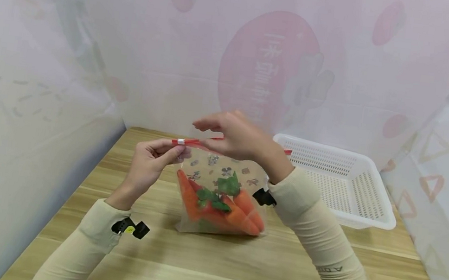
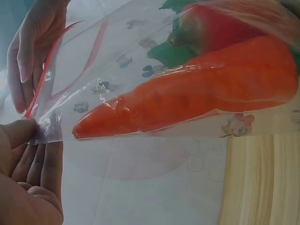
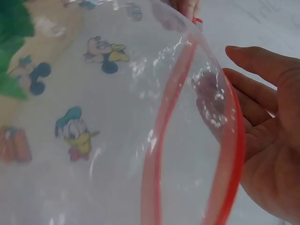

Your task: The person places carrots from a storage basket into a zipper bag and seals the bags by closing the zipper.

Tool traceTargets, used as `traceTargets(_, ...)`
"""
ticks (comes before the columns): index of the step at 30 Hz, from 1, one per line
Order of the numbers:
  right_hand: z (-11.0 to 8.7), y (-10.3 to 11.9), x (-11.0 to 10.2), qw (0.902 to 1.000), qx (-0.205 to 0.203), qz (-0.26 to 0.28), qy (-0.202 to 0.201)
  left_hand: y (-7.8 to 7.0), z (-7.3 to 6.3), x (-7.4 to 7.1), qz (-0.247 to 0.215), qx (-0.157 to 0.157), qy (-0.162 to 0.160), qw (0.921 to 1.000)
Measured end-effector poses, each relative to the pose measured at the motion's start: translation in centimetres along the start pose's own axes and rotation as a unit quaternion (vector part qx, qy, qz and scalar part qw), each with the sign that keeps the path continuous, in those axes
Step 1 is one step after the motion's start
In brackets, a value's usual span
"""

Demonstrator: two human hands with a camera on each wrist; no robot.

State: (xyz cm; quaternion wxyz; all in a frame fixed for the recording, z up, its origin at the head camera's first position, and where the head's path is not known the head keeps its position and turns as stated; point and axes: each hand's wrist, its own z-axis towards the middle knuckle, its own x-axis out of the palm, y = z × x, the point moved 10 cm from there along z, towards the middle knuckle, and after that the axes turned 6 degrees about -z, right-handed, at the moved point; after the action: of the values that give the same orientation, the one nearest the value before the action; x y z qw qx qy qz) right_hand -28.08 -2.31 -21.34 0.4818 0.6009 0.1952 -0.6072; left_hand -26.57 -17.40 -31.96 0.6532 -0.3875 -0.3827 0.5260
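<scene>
A clear zip bag [image 1: 239, 165] with cartoon prints and a red zip edge stands on the table. Inside lie orange carrots [image 1: 189, 196], green leaves [image 1: 229, 185] and a red vegetable [image 2: 220, 28] with a green top. My left hand [image 1: 147, 163] pinches the bag's upper left corner between thumb and fingers, close to the white slider [image 1: 181, 142]. Over the top edge reaches my right hand [image 1: 242, 137], its fingers extended and thumb apart. In the right wrist view the bag's mouth gapes between its two red strips, and part of the right hand shows through the plastic.
A white perforated basket [image 1: 385, 218] sits at the back right of the wooden table [image 1: 200, 272], behind my right forearm. Pale printed curtains [image 1: 162, 95] enclose the back and both sides.
</scene>
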Motion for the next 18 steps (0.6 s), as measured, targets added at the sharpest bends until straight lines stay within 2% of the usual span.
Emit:
traceTargets(6,1.2,-0.1,1.0,0.9993,0.006,0.031,0.018,0.2,0.2,0.3,0.006,-0.001,0.010,0.9999)
traceTargets(13,2.4,-0.2,2.9,0.9967,0.007,0.048,0.066,0.0,0.3,0.6,-0.005,0.006,0.012,0.9999)
traceTargets(18,2.8,0.0,3.4,0.9959,-0.006,0.051,0.075,0.1,0.4,0.5,0.005,0.003,0.007,1.0000)
